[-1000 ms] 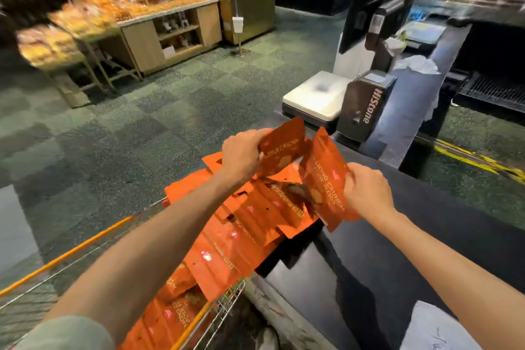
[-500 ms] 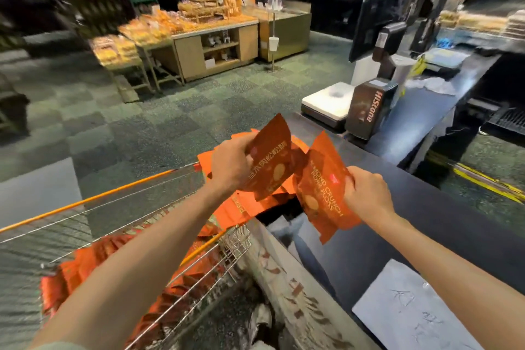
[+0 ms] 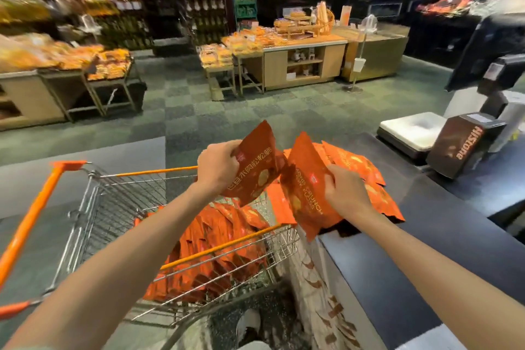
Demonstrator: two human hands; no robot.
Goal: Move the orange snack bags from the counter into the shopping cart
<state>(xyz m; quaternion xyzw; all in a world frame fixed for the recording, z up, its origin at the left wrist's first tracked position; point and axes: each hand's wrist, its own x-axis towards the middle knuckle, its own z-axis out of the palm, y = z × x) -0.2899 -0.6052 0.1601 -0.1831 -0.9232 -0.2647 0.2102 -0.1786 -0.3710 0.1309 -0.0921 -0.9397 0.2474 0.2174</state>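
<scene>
Two orange snack bags, one gripped in left hand above shopping cart, one gripped in right hand at counter edge. More bags piled on counter and inside cart. Scale beyond.

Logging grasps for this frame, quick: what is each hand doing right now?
Left hand: grips an orange snack bag above the shopping cart.
Right hand: grips a second orange bag.
</scene>
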